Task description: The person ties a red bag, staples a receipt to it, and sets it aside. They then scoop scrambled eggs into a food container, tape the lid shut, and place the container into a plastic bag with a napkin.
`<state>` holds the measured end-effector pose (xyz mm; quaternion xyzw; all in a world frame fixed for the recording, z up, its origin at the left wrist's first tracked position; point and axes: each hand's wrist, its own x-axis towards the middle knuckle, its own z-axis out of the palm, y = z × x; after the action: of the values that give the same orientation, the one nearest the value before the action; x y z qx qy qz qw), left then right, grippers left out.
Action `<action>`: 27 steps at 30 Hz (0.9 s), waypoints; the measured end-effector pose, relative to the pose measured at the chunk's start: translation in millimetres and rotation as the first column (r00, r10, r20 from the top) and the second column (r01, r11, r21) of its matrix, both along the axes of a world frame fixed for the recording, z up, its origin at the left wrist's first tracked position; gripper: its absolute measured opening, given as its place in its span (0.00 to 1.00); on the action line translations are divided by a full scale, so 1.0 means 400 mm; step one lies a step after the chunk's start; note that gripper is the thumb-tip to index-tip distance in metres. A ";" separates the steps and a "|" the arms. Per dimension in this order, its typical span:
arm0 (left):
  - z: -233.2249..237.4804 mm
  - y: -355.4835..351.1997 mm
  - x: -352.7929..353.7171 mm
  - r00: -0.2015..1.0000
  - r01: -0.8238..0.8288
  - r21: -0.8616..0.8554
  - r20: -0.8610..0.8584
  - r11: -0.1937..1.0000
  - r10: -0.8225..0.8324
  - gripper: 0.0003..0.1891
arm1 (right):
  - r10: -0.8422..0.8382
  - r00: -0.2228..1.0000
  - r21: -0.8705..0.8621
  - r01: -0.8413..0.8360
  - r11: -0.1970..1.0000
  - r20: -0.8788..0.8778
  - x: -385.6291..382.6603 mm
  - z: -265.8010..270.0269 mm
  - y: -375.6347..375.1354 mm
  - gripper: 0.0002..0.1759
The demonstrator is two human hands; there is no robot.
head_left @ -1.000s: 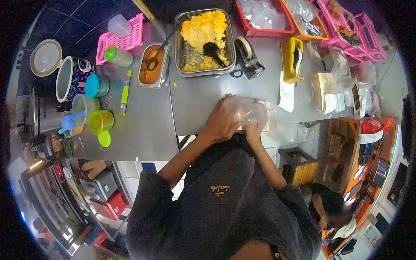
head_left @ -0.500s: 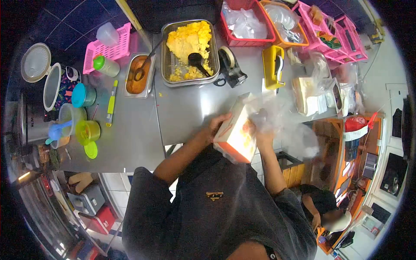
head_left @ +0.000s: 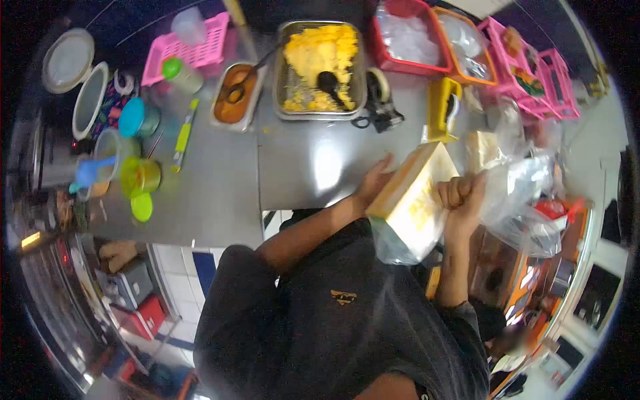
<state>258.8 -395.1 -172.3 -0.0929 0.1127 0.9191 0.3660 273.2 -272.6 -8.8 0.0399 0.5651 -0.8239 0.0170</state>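
Note:
A pale, boxy pack (head_left: 417, 207) with yellowish print is in front of my torso, its lower end wrapped in clear plastic. My left hand (head_left: 375, 181) holds its left side, the fingers partly hidden behind it. On the other side my right hand (head_left: 460, 195) is closed in a fist round the gathered part of a clear plastic bag (head_left: 523, 193). The loose bag spreads out to the right of that fist. Blur hides the pack's finer print.
Along the metal table's back stand a tray of yellow food (head_left: 323, 53), a pan of orange-brown sauce (head_left: 237, 93) and a yellow tape dispenser (head_left: 440, 110). Red (head_left: 410, 40) and pink baskets (head_left: 513, 60) are at back right. Several tubs, including a turquoise one (head_left: 137, 119), are at left.
The pack has turned and tilted in my hands. My right hand has moved right and up with the plastic, which now stretches farther right. The whole view has shifted.

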 end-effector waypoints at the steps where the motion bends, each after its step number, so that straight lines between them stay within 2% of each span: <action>1: 0.002 0.009 -0.017 0.997 0.058 -0.066 0.053 0.996 -0.055 0.31 | 0.034 0.999 -0.012 -0.034 0.999 0.005 -0.006 -0.020 0.002 0.31; 2: 0.002 0.003 -0.023 0.998 0.029 -0.077 0.054 0.997 -0.024 0.31 | 0.176 0.984 -0.044 -0.177 0.983 -0.012 -0.011 -0.042 0.001 0.31; 3: 0.022 -0.007 -0.032 0.994 0.020 -0.176 0.110 0.984 0.000 0.32 | 0.307 0.951 -0.071 -0.309 0.948 -0.035 -0.018 -0.068 0.010 0.31; 4: 0.035 -0.017 -0.038 0.986 0.023 -0.269 0.167 0.963 0.023 0.32 | 0.432 0.897 -0.003 -0.434 0.901 -0.092 -0.029 -0.113 0.040 0.31; 5: 0.036 -0.036 -0.039 0.985 0.012 -0.273 0.168 0.962 0.035 0.32 | 0.441 0.893 -0.008 -0.444 0.896 -0.093 -0.022 -0.170 0.070 0.31; 6: 0.036 -0.066 -0.040 0.971 -0.133 -0.111 0.185 0.985 0.151 0.31 | 0.296 0.951 0.277 -0.263 0.924 -0.086 -0.003 -0.233 0.100 0.23; 7: 0.033 -0.099 -0.044 0.941 -0.275 0.052 0.219 0.960 0.257 0.31 | 0.143 0.982 0.535 -0.055 0.843 -0.125 0.008 -0.290 0.124 0.16; 8: -0.007 -0.133 -0.066 0.961 -0.260 0.377 0.009 0.889 0.278 0.31 | 0.267 0.950 0.948 0.074 0.309 -0.161 0.007 -0.334 0.139 0.15; 9: -0.048 -0.179 -0.089 0.918 -0.151 0.653 -0.185 0.742 0.350 0.31 | 0.270 0.950 0.947 0.069 0.313 -0.158 0.008 -0.322 0.120 0.15; 11: -0.023 -0.334 -0.076 0.905 -0.081 0.377 -0.360 0.923 0.227 0.23 | 0.143 0.956 0.930 -0.285 0.233 0.258 0.018 -0.282 0.053 0.20; 12: -0.002 -0.376 -0.060 0.856 -0.353 -0.227 -0.469 0.908 0.215 0.17 | 0.148 0.928 0.937 -0.349 0.015 0.343 0.011 -0.287 0.031 0.20; 13: 0.014 -0.413 -0.044 0.827 -0.535 -0.697 -0.546 0.477 0.130 0.12 | 0.076 0.997 0.948 0.001 0.317 -0.027 0.045 -0.623 0.159 0.20; 14: -0.020 -0.455 -0.034 0.771 -0.637 -0.769 -0.634 0.045 0.063 0.08 | -0.041 0.999 0.874 0.012 0.486 0.010 0.038 -0.635 0.147 0.20; 15: -0.075 -0.499 -0.024 0.728 -0.642 -0.659 -0.684 -0.392 -0.042 0.05 | -0.148 0.987 0.770 0.044 0.637 0.067 0.029 -0.643 0.132 0.21; 16: -0.124 -0.548 -0.012 0.727 -0.606 -0.572 -0.681 -0.553 -0.093 0.06 | -0.145 0.987 0.766 0.043 0.642 0.066 0.026 -0.684 0.147 0.21; 17: -0.151 -0.586 -0.007 0.729 -0.559 -0.460 -0.670 -0.690 -0.144 0.08 | -0.056 0.995 0.816 -0.030 0.578 0.077 0.026 -0.754 0.181 0.21; 18: -0.153 -0.600 -0.007 0.728 -0.562 -0.459 -0.670 -0.688 -0.148 0.08 | 0.030 0.995 0.860 -0.100 0.500 0.098 0.031 -0.792 0.204 0.21; 19: -0.156 -0.607 -0.002 0.763 -0.524 -0.440 -0.623 -0.730 -0.172 0.08 | 0.028 0.995 0.861 -0.101 0.499 0.100 0.031 -0.752 0.177 0.21; 21: -0.169 -0.614 -0.008 0.794 -0.484 -0.412 -0.577 -0.772 -0.191 0.08 | 0.103 0.990 0.993 -0.101 0.056 0.094 0.009 -0.602 0.059 0.20; 22: -0.177 -0.619 -0.015 0.782 -0.502 -0.391 -0.587 -0.772 -0.211 0.08 | 0.133 0.991 0.997 0.026 -0.072 -0.016 0.017 -0.676 0.063 0.13; 23: -0.185 -0.624 -0.021 0.768 -0.520 -0.368 -0.597 -0.771 -0.233 0.08 | 0.135 0.991 0.997 0.029 -0.070 -0.020 0.012 -0.678 0.056 0.13; 24: -0.189 -0.630 -0.028 0.766 -0.520 -0.365 -0.599 -0.772 -0.233 0.08 | 0.094 0.996 0.974 -0.031 0.225 0.010 -0.002 -0.608 0.004 0.10; 25: -0.191 -0.635 -0.033 0.803 -0.502 -0.417 -0.551 -0.758 -0.229 0.07 | 0.063 0.997 0.862 -0.075 0.501 0.051 -0.014 -0.541 -0.048 0.07; 26: -0.191 -0.637 -0.035 0.836 -0.481 -0.468 -0.499 -0.741 -0.227 0.07 | 0.120 0.911 0.877 0.336 0.342 -0.396 -0.020 -0.497 -0.090 0.03; 27: -0.184 -0.634 -0.036 0.836 -0.482 -0.468 -0.500 -0.741 -0.228 0.07 | 0.119 0.910 0.877 0.337 0.342 -0.396 -0.030 -0.483 -0.092 0.03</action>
<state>244.3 -648.5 -246.1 -0.2052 0.9215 0.2703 -0.1889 261.3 -309.4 -202.1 -0.0848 0.9186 -0.3420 -0.1790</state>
